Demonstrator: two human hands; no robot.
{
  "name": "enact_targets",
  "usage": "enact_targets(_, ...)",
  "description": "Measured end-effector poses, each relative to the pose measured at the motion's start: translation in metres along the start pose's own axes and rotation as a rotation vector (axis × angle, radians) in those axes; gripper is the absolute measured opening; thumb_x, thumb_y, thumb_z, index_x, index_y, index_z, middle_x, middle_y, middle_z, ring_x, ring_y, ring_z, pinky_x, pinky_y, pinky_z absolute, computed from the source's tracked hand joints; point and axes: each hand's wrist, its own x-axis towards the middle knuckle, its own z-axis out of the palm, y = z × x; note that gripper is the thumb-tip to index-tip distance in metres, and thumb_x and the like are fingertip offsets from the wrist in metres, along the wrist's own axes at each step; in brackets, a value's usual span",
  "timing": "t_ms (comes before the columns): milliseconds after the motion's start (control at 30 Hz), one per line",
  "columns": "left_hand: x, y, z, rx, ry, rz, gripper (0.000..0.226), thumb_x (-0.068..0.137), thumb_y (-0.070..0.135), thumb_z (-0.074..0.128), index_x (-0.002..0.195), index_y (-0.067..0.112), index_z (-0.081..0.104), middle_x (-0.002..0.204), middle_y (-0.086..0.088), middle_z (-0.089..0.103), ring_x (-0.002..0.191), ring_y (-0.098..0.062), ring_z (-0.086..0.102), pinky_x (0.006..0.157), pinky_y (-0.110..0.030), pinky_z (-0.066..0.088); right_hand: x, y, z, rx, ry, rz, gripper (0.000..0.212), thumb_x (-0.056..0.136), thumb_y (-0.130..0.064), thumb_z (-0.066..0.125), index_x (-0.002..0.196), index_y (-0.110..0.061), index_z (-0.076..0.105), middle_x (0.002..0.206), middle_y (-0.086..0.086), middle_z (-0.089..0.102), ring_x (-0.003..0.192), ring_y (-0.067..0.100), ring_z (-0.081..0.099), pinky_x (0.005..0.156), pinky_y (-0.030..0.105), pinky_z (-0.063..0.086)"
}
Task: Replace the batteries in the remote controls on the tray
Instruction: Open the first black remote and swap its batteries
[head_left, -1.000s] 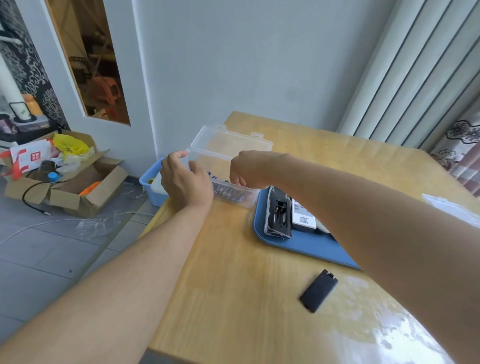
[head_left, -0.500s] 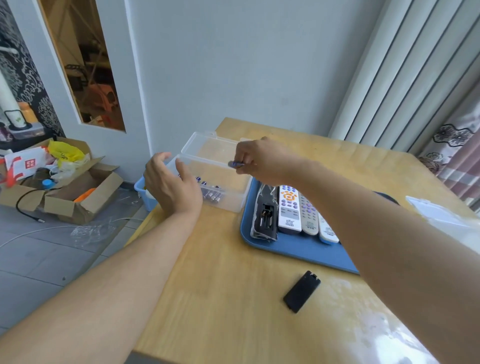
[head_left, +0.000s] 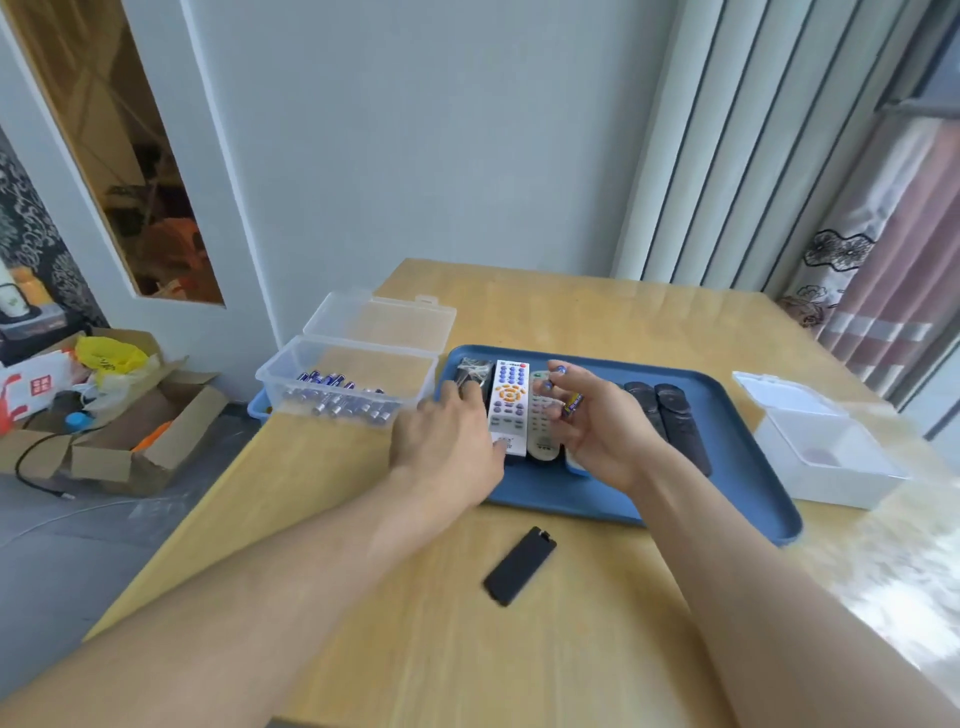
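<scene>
While right hand (head_left: 597, 431) pinches cylindrical battery (head_left: 572, 404) (purple-yellow); left hand (head_left: 452, 436) reaches.

Table (head_left: 363, 597) across the lower and middle frame. At centre, on it, tray (head_left: 748, 499), with remote controls (head_left: 509, 405) side by side in it, more remotes (head_left: 675, 415) toward its right. Left of the tray, touching its corner, open box (head_left: 291, 364) with batteries (head_left: 337, 402) inside, lid (head_left: 384, 322) lying flat behind it. Right of the tray, a second open box (head_left: 831, 467) at the table edge. Below the tray, on bare tabletop, battery cover (head_left: 519, 572). Left hand (head_left: 447, 441) over the tray's left end, on the leftmost remotes; right hand (head_left: 602, 426) above the tray's middle, with battery (head_left: 573, 404) in its fingers. At far left, on the floor, cardboard box (head_left: 130, 431).
</scene>
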Motion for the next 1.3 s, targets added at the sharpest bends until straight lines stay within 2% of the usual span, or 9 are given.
enact_targets(167,0.013,0.002,-0.017,0.138,-0.324,-0.086,0.055,0.091,0.033,0.056,0.138,0.009,0.041,0.130,-0.008,0.059,0.117,-0.030,0.060,0.078,-0.033,0.038,-0.013,-0.007,-0.003,-0.104,-0.003,-0.088,0.016,0.096,-0.009,0.060,0.111,-0.014,0.064,0.087,0.008,0.066,0.050,0.013,0.030,0.039,0.019,0.021)
enact_targets(367,0.017,-0.001,-0.021,0.033,-0.518,-0.178,0.088,0.084,0.060,0.060,0.148,0.006,0.029,0.131,-0.006,0.059,0.122,-0.031,0.056,0.089,-0.036,0.043,-0.019,-0.004,-0.006,-0.183,-0.026,-0.101,0.020,0.093,-0.017,0.068,0.112,-0.015,0.066,0.088,0.006,0.072,0.053,0.014,0.024,0.045,0.022,0.017)
enact_targets(533,0.009,0.000,-0.019,-0.092,-0.342,-0.162,0.083,0.081,0.050,0.068,0.141,0.008,0.029,0.124,-0.007,0.061,0.116,-0.032,0.058,0.081,-0.036,0.041,-0.022,-0.002,-0.006,-0.214,0.029,-0.180,0.027,0.093,-0.022,0.070,0.120,-0.015,0.066,0.090,0.007,0.075,0.051,0.014,0.020,0.044,0.022,0.019)
enact_targets(700,0.008,-0.004,-0.030,-0.263,-0.087,-0.160,0.069,0.081,0.043,0.071,0.132,0.015,0.035,0.101,-0.003,0.062,0.086,-0.030,0.058,0.071,-0.036,0.045,-0.026,-0.004,-0.004,-0.203,0.087,-0.280,0.019,0.096,-0.027,0.067,0.114,-0.020,0.070,0.101,0.014,0.076,0.047,0.013,0.021,0.044,0.022,0.021)
enact_targets(867,0.011,0.000,-0.027,-0.849,0.171,-0.081,0.049,0.077,0.029,0.075,0.117,0.026,0.047,0.080,0.009,0.066,0.074,-0.016,0.063,0.063,-0.032,0.049,-0.031,-0.008,0.001,-0.316,0.171,-0.484,0.012,0.087,-0.029,0.078,0.096,-0.021,0.076,0.087,-0.014,0.075,0.061,-0.002,0.056,0.056,0.012,0.040)
enact_targets(967,0.011,0.009,-0.011,-1.189,0.131,-0.052,0.036,0.077,0.012,0.074,0.101,0.025,0.052,0.076,0.002,0.064,0.062,-0.017,0.061,0.054,-0.027,0.047,-0.037,-0.012,0.005,-0.354,0.138,-0.584,0.011,0.083,-0.022,0.081,0.094,-0.019,0.078,0.081,-0.016,0.073,0.070,-0.005,0.061,0.063,0.008,0.044)
enact_targets(1067,0.010,0.017,0.001,-1.421,0.031,-0.070,0.038,0.082,0.002,0.073,0.107,0.020,0.051,0.086,-0.014,0.064,0.059,-0.021,0.061,0.045,-0.031,0.048,-0.043,-0.014,0.011,-0.441,0.071,-0.653,0.014,0.082,-0.016,0.082,0.094,-0.022,0.079,0.078,-0.014,0.074,0.069,-0.003,0.060,0.068,0.010,0.046)
enact_targets(1167,0.006,0.017,0.010,-1.529,-0.040,-0.054,0.044,0.084,0.002,0.076,0.116,0.021,0.053,0.089,-0.008,0.067,0.068,-0.017,0.064,0.047,-0.032,0.052,-0.043,-0.008,0.014,-0.636,0.066,-0.713,0.016,0.081,-0.016,0.083,0.090,-0.028,0.075,0.083,-0.018,0.075,0.075,-0.004,0.065,0.066,0.012,0.043)
enact_targets(1300,0.007,0.011,0.017,-1.619,-0.133,-0.031,0.054,0.077,0.005,0.084,0.117,0.021,0.052,0.090,-0.001,0.069,0.075,-0.014,0.068,0.047,-0.030,0.051,-0.042,0.003,0.011,-0.897,0.134,-0.848,0.016,0.082,-0.016,0.082,0.087,-0.030,0.076,0.081,-0.025,0.073,0.056,0.011,0.059,0.050,0.021,0.045)
